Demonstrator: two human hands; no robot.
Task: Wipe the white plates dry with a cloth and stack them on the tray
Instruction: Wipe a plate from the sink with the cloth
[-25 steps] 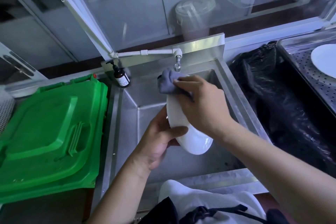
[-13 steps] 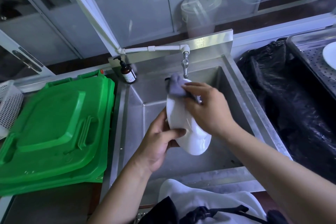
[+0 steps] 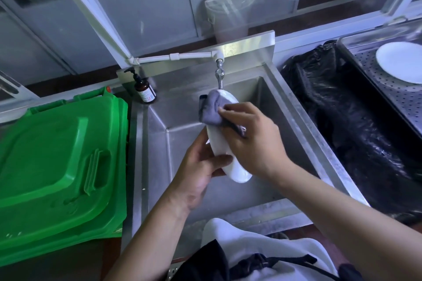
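I hold a white plate (image 3: 236, 170) on edge over the steel sink (image 3: 294, 107). My left hand (image 3: 201, 166) grips its lower left rim, thumb across the front. My right hand (image 3: 253, 137) presses a grey cloth (image 3: 211, 112) against the plate's upper part, fingers curled round the cloth. The far face of the plate is hidden from me. Another white plate (image 3: 400, 61) lies flat on the perforated metal tray (image 3: 388, 89) at the far right.
A tap (image 3: 219, 75) hangs just above the plate's top edge. A brown soap bottle (image 3: 144, 89) stands at the sink's back left corner. A green bin lid (image 3: 57, 166) fills the left side. A black plastic bag (image 3: 347, 125) lies between sink and tray.
The cloth and my right hand have shifted slightly along the plate's upper part. The camera has turned right, bringing more of the tray and its plate into view.
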